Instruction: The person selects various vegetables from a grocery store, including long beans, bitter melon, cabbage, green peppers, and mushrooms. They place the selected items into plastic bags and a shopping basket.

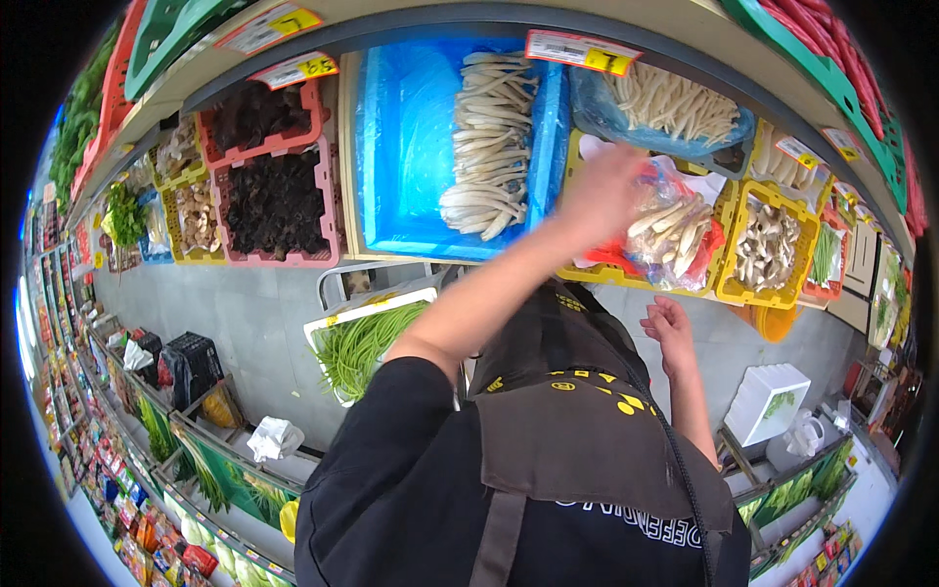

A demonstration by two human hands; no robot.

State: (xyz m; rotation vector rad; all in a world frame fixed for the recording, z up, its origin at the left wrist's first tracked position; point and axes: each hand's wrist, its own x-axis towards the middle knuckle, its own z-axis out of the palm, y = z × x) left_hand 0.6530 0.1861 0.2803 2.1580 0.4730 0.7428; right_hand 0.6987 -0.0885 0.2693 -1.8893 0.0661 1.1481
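My left hand (609, 192), blurred, reaches over a yellow plastic crate (631, 279). Its fingers are beside a clear plastic bag (649, 202); whether they grip the bag is unclear. Long whitish mushrooms (678, 227) lie in this crate among clear and red plastic. To the left, a box lined with blue plastic film (411, 147) holds a column of long white mushrooms (488, 139) along its right part. My right hand (669, 334) hangs near my apron, just below the crate's front edge, fingers loosely curled and holding nothing.
Thin white mushrooms (671, 103) fill a blue-lined tray behind. Grey mushrooms sit in a yellow crate (766, 297) to the right, black fungus (275, 205) in a pink crate to the left. Below stands a white foam box of green stalks (367, 345). A shelf edge with price tags (583, 51) overhangs.
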